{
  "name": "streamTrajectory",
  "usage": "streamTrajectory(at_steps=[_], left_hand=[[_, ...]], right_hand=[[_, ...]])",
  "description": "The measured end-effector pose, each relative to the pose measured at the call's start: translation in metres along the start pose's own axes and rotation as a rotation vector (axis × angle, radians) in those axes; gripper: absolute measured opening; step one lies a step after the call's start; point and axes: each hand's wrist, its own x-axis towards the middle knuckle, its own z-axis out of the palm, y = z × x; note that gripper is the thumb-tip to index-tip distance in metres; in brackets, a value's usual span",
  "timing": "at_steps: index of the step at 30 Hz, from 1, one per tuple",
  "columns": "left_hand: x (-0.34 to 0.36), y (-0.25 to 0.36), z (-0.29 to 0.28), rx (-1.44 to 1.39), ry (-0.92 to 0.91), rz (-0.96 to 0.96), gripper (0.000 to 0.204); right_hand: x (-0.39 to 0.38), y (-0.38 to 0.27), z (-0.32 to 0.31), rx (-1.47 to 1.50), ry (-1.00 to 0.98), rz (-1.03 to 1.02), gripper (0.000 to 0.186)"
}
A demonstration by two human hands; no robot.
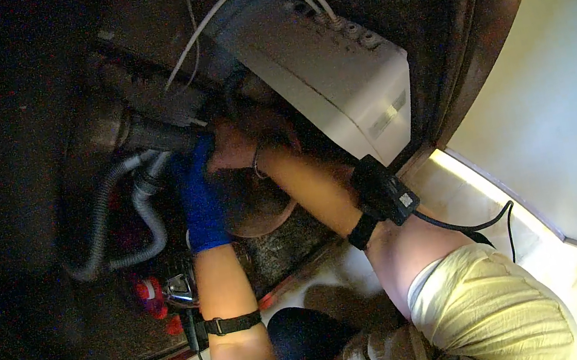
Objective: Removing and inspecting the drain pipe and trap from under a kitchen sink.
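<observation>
Hoses (100,215), grey and ribbed, loop on the left below a pipe (157,133). This pipe is dark grey, round and dull, slanting down to the right until its right end meets the hands in deep shade. There the left hand (197,163), gloved in blue, lies against that end; whether its fingers are wide or closed I cannot tell. Just right, the bare right hand (233,147) is bent, its grip also unclear. Farther right sits a white box (332,77).
</observation>
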Motion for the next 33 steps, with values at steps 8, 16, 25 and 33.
streamTrajectory(at_steps=[8, 16, 25, 33], left_hand=[[0.029, -0.041, -0.033, 0.07, -0.218, -0.109, 0.036], [0.023, -0.038, -0.025, 0.009, -0.044, -0.109, 0.035], [0.006, -0.007, 0.037, 0.306, 0.027, 0.083, 0.032], [0.042, -0.059, -0.049, 0.257, -0.143, 0.004, 0.031]], right_hand=[[-0.004, 0.01, -0.003, -0.026, 0.119, -0.041, 0.072], [0.002, 0.008, 0.007, 0.031, 0.061, -0.086, 0.069], [0.007, 0.033, -0.006, -0.204, 0.037, -0.087, 0.051], [0.0, 0.01, -0.014, 0.092, -0.059, -0.111, 0.05]])
